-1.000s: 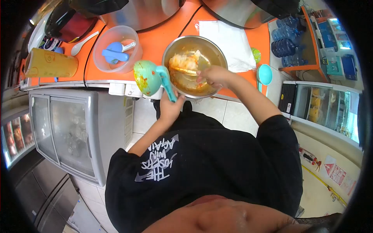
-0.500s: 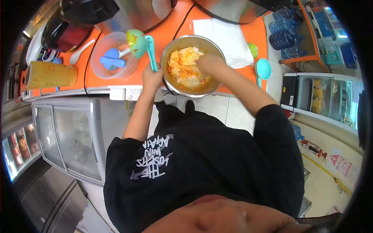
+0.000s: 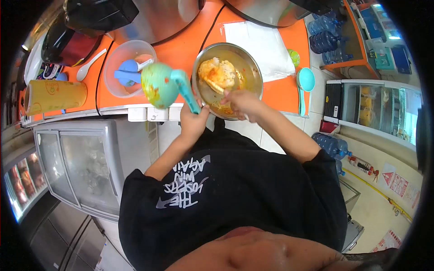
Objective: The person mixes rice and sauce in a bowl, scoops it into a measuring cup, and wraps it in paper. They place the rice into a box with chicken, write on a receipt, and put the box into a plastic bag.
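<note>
left hand (image 3: 193, 121) gripping ladle (image 3: 159, 85), bowl (image 3: 251, 67) overhanging counter edge (image 3: 280, 110)

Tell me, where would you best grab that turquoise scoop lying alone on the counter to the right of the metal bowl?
Take the spare turquoise scoop by its long handle, coming from above at the counter's near edge. The handle lies flat, pointing toward the person, with bare orange counter on either side. The round cup end sits farther back, beside the white paper.
</note>
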The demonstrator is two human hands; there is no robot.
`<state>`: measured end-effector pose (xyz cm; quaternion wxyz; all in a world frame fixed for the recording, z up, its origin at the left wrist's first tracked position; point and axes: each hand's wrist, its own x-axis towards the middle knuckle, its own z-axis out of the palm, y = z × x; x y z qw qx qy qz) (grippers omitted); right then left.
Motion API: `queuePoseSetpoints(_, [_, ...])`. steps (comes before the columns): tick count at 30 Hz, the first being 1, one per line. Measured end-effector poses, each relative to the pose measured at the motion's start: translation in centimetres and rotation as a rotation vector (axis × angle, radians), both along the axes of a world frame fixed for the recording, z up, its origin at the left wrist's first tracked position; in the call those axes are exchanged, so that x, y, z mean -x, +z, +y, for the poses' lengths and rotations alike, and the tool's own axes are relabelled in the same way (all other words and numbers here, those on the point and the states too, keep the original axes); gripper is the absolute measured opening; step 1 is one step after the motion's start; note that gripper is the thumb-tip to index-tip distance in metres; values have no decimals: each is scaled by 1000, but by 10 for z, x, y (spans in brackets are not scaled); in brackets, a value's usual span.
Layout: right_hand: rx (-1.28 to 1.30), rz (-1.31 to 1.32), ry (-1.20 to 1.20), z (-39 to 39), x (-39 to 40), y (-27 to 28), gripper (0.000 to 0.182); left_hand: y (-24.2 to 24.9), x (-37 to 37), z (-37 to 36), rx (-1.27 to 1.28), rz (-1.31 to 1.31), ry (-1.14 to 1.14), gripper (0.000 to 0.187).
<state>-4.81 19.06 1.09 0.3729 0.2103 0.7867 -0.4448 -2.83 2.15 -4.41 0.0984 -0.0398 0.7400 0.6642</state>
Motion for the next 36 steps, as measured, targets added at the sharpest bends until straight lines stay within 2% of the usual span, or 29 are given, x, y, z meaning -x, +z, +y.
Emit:
queuePoseSetpoints(2, [362, -276, -380, 7, 18, 7, 41, -15, -13, -3, -6, -9, 23, 19])
queuePoseSetpoints(3, [462, -435, -376, 17, 25, 8, 41, -18, -17, -3, -85, -97, 86, 18])
queuePoseSetpoints(4, [463, -436, -385, 21, 24, 11, 41, -23, -21, -3, -163, -189, 151, 18])
queuePoseSetpoints(6, [109, -140, -67, 25, 24, 27, 41, -35, -29, -2, -258, -256, 186, 19])
queuePoseSetpoints(7, [-186, 153, 184, 24, 23, 13, 40, -39, -32, -1, -261, -241, 174, 19])
queuePoseSetpoints(8, [-188, 144, 188, 23, 22, -8, 40, -41, -35, 0, -263, -223, 158, 19])
queuePoseSetpoints(10, [-549, 496, 458, 14, 22, -42, 38, -35, -34, 4, -207, -240, 154, 20])
queuePoseSetpoints(11, [-651, 288, 352, 2, 18, -51, 36, -33, -33, 6, -146, -254, 146, 20])
queuePoseSetpoints(12, [-654, 293, 354, 0, 16, -48, 36, -36, -32, 7, -149, -249, 149, 20])
queuePoseSetpoints(14, [-585, 131, 535, -4, 11, -42, 37, -44, -35, 5, -191, -197, 150, 21])
queuePoseSetpoints(15, [-568, 181, 806, 11, 10, -47, 39, -40, -35, 5, -194, -186, 152, 21])
queuePoseSetpoints(18, [-548, 84, 893, 4, 35, 40, 38, -28, -33, 8, -247, -155, 149, 21])
queuePoseSetpoints(19, [-552, 79, 904, 7, 37, 37, 38, -27, -33, 9, -277, -173, 157, 21])
queuePoseSetpoints(21, [-138, 515, 354, 14, 44, 15, 37, -29, -35, 10, -301, -190, 166, 21])
queuePoseSetpoints(22, [-135, 517, 357, 16, 40, -14, 37, -34, -35, 11, -242, -178, 167, 21])
queuePoseSetpoints(23, [-411, 434, 675, 19, 32, -57, 38, -36, -33, 11, -184, -164, 168, 21])
queuePoseSetpoints(24, [-692, 334, 985, 13, 30, -65, 38, -35, -30, 10, -185, -156, 173, 21])
queuePoseSetpoints(26, [-661, 266, 951, 25, 27, -73, 34, -30, -31, 11, -68, -153, 167, 21])
queuePoseSetpoints(28, [-764, 132, 895, 28, 46, -25, 31, -25, -29, 9, -34, -134, 168, 22])
queuePoseSetpoints(30, [-831, 305, 920, 14, 67, 48, 32, -26, -26, 6, 0, -116, 184, 22])
queuePoseSetpoints(31, [-826, 307, 930, 21, 74, 44, 32, -29, -24, 2, -26, -50, 197, 22])
queuePoseSetpoints(33, [-820, 559, 1260, 51, 90, 27, 32, -27, -23, -3, -39, 17, 218, 20])
queuePoseSetpoints(34, [-817, 565, 1253, 66, 82, 19, 32, -23, -21, -4, -32, 22, 215, 20])
queuePoseSetpoints(36, [-440, 513, 1056, 91, 62, -2, 28, -16, -17, -1, -203, 27, 321, 20])
